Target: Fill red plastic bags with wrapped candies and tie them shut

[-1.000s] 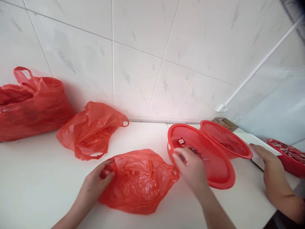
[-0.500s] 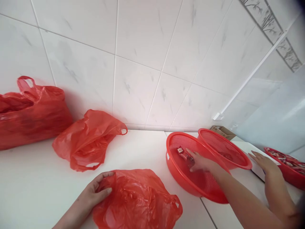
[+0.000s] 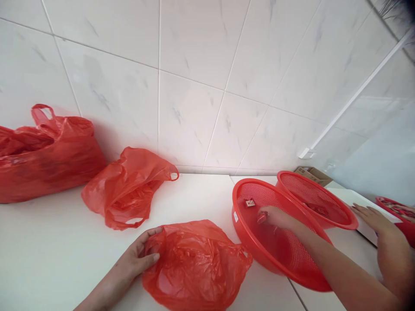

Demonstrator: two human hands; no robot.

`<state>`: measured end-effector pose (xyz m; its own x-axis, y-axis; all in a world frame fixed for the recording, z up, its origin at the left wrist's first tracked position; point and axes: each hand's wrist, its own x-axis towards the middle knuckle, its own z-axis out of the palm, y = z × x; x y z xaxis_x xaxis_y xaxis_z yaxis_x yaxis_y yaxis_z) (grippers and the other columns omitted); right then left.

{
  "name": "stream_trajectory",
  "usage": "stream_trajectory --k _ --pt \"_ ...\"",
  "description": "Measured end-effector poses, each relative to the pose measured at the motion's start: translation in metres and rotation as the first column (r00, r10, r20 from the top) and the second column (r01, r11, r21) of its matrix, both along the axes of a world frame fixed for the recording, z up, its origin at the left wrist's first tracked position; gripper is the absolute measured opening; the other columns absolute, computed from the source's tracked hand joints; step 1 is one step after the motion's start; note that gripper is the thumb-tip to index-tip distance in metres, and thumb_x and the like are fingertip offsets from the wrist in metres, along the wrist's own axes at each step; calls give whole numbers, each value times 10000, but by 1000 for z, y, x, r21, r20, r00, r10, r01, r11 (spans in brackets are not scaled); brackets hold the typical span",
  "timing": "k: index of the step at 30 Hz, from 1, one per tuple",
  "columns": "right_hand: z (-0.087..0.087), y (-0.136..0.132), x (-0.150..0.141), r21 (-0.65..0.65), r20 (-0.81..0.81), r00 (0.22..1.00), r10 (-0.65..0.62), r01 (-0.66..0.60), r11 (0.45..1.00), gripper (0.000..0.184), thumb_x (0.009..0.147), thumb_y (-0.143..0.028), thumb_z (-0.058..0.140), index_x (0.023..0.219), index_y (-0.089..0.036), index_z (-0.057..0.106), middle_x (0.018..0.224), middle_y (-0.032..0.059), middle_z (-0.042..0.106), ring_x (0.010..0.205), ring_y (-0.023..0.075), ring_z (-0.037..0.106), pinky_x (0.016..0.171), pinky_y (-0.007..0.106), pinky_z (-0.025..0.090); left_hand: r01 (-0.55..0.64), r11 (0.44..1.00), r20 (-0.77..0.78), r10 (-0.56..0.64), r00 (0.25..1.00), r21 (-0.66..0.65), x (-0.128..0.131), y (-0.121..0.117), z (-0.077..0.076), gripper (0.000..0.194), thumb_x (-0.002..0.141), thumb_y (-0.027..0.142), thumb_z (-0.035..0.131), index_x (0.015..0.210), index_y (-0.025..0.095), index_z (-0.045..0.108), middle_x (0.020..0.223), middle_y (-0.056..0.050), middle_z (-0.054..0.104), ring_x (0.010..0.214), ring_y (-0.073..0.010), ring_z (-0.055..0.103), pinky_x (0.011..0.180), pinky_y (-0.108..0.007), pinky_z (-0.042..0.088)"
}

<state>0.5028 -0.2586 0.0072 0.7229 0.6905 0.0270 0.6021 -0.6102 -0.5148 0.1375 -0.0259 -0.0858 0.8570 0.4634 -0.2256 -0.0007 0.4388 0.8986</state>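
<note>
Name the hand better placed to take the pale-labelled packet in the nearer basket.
Probably the right hand: it is inside the nearer basket, close to the pale-labelled packet, though its fingers seem to have a red wrapper. The left hand is at the red bag, outside the basket.

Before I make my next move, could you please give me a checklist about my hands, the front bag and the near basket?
1. Left hand at the edge of the front bag: ok, touching it.
2. Right hand inside the near basket: ok.
3. Right hand's grip closed on the red packet: cannot tell; red shows at the fingertips, but the fingers are partly hidden.
4. No packet lying apart from that hand: not ok; the pale-labelled packet lies near the basket's rim.
5. Other person's hand clear of the near basket: ok, beyond the far basket.
6. Front bag's contents: cannot tell; crumpled plastic hides them.
</note>
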Motion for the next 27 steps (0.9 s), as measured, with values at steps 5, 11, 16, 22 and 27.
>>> stream_trajectory --k 5,11,16,22,27 --pt "42 20 -37 36 -117 980 160 -157 987 234 721 -160 512 898 -233 647 979 57 647 794 187 615 516 232 491 23 1000 22 -23 999 15 -1 -1 8 625 755 328 696 1314 258 424 1184 -86 627 1059 -289 606 910 -427 478" --pt "64 48 -149 109 -17 768 640 -634 765 350 773 -29 433 930 -246 657 1133 33 526 819 98 573 745 224 480 43 999 49 -42 998 -16 -2 -3 9 649 780 281 681 1348 263 366 1260 -92 587 1105 -277 586 950 -418 457" --pt "16 72 -191 -54 42 595 803 -801 596 334 780 -147 592 1080 -286 645 1146 46 532 963 160 561 803 254 453 70 997 33 -70 997 -10 -3 -3 7 673 796 287 664 1376 260 325 1218 -100 615 1070 -288 609 916 -433 480" --pt "25 79 -133 -7 82 918 388 -388 922 244 812 -344 579 1046 -287 621 977 -3 636 876 147 590 755 252 452 75 997 79 -72 994 -37 -2 -1 5 683 764 285 697 1357 258 359 1275 -95 584 1141 -296 570 962 -428 458" --pt "30 70 -43 -90 155 988 14 1 996 248 922 -331 440 892 -160 616 812 35 622 732 150 581 684 316 469 55 998 39 -53 998 -36 -2 -2 8 711 745 320 710 1365 269 364 1254 -91 601 1135 -301 574 950 -426 466"
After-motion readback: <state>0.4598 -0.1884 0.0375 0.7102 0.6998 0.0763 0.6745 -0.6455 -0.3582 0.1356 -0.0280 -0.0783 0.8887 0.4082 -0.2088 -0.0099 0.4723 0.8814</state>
